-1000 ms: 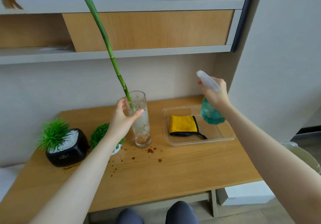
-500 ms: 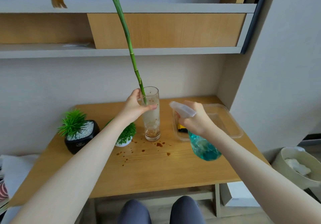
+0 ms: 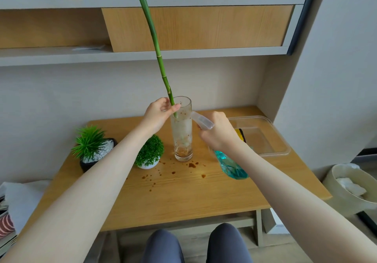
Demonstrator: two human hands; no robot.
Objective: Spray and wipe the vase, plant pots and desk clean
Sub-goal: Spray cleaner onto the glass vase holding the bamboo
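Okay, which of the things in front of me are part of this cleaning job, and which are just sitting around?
Part of the job:
- vase, held near its rim by the left hand
- spray bottle in the right hand
- black pot
- white pot
- stained desk
- yellow cloth

Just lying about:
- bin
- shelf
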